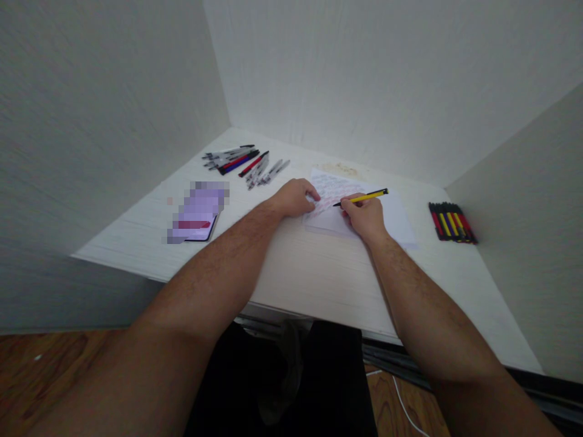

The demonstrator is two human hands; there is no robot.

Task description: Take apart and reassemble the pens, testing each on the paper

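Note:
My right hand (365, 217) grips a yellow pen (370, 196) with black ends, its tip at the paper. Under both hands lies a stack of white paper (396, 215), its upper left part covered in handwritten lines, some dark and some reddish. My left hand (296, 197) rests on the left edge of the sheet. Its thumb and forefinger are apart, with nothing held between them; the other fingers are partly hidden.
A phone (198, 212), partly blurred out, lies on the white desk (314, 273) at left. Behind it are several clear, red and blue pens (234, 159). A row of red, yellow and blue pens (450, 223) sits at right. Pale panels enclose the desk.

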